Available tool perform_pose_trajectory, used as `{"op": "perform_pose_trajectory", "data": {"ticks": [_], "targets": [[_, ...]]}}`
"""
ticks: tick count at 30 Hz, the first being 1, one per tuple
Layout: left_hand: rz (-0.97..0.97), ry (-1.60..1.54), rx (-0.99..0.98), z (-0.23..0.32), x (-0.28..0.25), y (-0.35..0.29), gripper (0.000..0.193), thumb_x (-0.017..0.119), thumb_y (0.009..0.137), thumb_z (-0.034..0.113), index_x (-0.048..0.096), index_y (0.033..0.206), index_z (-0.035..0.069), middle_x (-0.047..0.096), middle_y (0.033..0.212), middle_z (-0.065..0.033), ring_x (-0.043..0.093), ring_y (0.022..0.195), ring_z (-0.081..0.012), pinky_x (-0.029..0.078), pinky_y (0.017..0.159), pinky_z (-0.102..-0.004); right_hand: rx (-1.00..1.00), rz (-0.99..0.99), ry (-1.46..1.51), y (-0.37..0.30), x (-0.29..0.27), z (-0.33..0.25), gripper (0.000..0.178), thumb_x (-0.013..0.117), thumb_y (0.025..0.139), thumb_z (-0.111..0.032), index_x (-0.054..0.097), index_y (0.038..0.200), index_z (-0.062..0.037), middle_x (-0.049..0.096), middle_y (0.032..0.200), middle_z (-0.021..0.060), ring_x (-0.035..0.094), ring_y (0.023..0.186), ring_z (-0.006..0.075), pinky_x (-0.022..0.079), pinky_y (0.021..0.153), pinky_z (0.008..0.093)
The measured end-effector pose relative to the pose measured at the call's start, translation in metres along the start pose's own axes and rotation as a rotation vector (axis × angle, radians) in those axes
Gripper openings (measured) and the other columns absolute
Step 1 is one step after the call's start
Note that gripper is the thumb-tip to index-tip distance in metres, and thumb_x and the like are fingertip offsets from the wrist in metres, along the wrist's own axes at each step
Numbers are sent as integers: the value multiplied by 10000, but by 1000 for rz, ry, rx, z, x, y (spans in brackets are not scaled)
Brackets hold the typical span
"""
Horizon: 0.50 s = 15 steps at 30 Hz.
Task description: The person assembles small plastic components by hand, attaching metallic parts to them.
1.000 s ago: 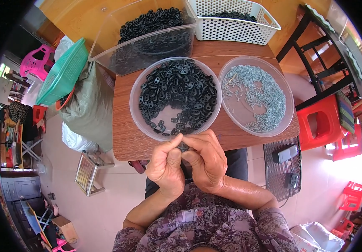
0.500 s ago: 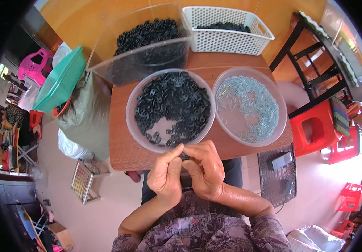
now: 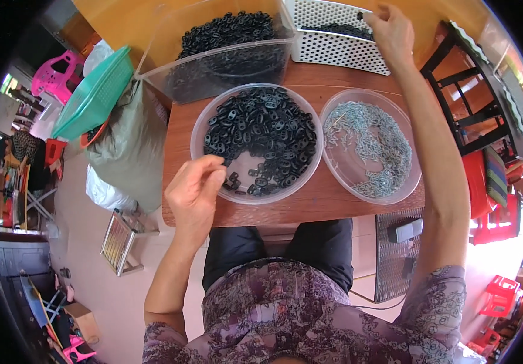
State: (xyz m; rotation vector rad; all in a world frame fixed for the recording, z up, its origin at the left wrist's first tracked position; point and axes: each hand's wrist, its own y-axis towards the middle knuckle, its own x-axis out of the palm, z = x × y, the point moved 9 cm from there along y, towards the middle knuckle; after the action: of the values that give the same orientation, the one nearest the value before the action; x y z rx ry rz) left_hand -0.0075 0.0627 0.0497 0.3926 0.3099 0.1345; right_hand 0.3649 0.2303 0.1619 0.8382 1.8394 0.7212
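My right hand (image 3: pixel 391 35) reaches over the white perforated basket (image 3: pixel 340 56) at the back right. A small black piece (image 3: pixel 360 16) shows at its fingertips, above more black pieces (image 3: pixel 340 29) inside. My left hand (image 3: pixel 193 189) is at the left rim of a round clear bowl (image 3: pixel 197 136), thumb and fingers pinched together. Whether anything is in that pinch is hard to make out. The bowl holds many small oval black plastic pieces (image 3: pixel 273 121) with two holes. Right of it, a second clear bowl (image 3: pixel 349 167) holds small silvery metal pins or screws (image 3: pixel 383 145).
A large clear bin (image 3: pixel 225 65) of black pieces stands behind the bowls on the brown wooden table (image 3: pixel 179 209). Left of the table are a filled sack (image 3: pixel 131 148) and a green basket (image 3: pixel 94 97). Red stools (image 3: pixel 492 209) and a black frame (image 3: pixel 468 103) stand at the right.
My hands were together in front of the bowls, pinching a small dark piece. They have parted: the right has gone far forward to the white basket, the left to the black pieces' bowl.
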Motion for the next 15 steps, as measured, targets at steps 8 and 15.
{"op": "perform_pose_trajectory", "data": {"ticks": [8,15], "targets": [[-522,462,327,2,64,10,231,627,621,-43,580,842,5,596,748,-109,565,691,-268,454,635,-355,32,-216,409,-86,5,-39,232,593,724,-153,627,878,17,634,748,157,615,708,260,463,690,348],[-701,643,492,-2,98,3,198,593,619,-33,523,798,16,544,757,-117,532,747,-307,428,654,-394,345,-408,675,-125,-23,-9,134,602,747,-39,624,845,50,625,731,62,562,696,112,451,631,250]]}}
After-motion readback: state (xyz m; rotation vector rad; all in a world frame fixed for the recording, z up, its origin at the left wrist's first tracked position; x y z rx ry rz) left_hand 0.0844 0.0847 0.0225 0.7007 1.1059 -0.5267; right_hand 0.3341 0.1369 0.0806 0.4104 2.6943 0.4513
